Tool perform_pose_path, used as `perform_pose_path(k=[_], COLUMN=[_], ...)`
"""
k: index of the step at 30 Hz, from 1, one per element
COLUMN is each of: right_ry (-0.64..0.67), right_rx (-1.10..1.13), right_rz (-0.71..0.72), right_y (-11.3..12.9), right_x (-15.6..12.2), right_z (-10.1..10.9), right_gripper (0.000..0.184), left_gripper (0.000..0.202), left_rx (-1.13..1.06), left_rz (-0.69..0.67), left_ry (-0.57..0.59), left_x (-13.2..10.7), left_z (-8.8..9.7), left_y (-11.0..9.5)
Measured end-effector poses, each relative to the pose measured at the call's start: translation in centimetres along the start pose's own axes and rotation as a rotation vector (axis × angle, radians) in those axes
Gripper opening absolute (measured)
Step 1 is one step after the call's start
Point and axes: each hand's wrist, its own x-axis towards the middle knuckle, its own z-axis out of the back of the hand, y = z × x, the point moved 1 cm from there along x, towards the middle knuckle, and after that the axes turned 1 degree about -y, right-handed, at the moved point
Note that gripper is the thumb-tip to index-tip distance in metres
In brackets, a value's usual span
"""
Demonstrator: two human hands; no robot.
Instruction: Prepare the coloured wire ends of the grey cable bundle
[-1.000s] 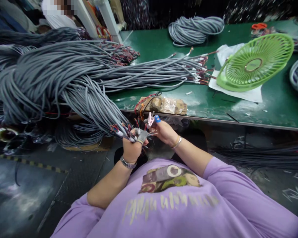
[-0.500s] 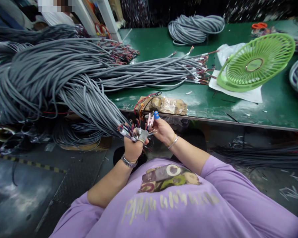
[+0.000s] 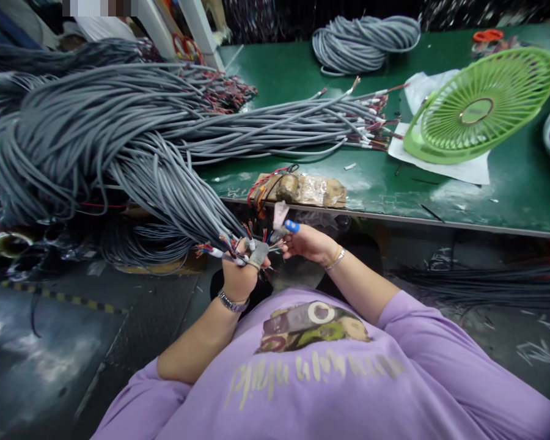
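My left hand is closed around the stripped ends of grey cables, whose thin coloured wires fan out above the fist. A grey wrap covers a finger of that hand. Just right of it, my right hand is closed, its thumb in a blue finger cover. From its fingers a small pink clip-like tool sticks up, blurred. The fingertips are close to the wire ends, and whether they touch them is unclear.
Heaps of grey cable cover the left of the green table. A taped cardboard piece lies at its front edge. A green fan stands right, with a coiled cable behind. A person is at the far left.
My right hand has shifted slightly right and down, its thumb now more level. The pink tool has tilted and blurred. My left hand has moved slightly left, still gripping the cables.
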Motion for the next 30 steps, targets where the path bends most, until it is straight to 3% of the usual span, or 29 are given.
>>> perform_pose_path(k=[4, 13, 20, 22, 26, 30], right_ry=[0.026, -0.067, -0.105, -0.132, -0.146, -0.151], right_rx=[-0.112, -0.229, -0.277, -0.244, -0.101, -0.127], right_rz=[0.024, 0.177, 0.35, 0.35, 0.227, 0.265], right_y=[0.6, 0.6, -0.2, -0.3, -0.4, -0.9], right_x=[-0.8, -0.2, -0.7, -1.0, -1.7, -2.1], right_z=[-0.3, -1.1, -2.6, -2.5, -1.9, -2.2], right_gripper=[0.037, 0.027, 0.036, 0.041, 0.053, 0.046], left_gripper=[0.018, 0.023, 0.023, 0.026, 0.03, 0.03], left_rx=[0.027, 0.108, 0.278, 0.252, 0.129, 0.107], left_rz=[-0.006, -0.037, -0.134, -0.122, -0.038, -0.008], left_ry=[0.034, 0.142, 0.375, 0.356, 0.195, 0.152], left_x=[-0.1, 0.2, 1.2, 1.2, 0.8, 0.7], left_z=[0.1, 0.2, 0.3, 0.3, 0.3, 0.2], left_y=[0.3, 0.0, -0.4, -0.4, -0.3, -0.1])
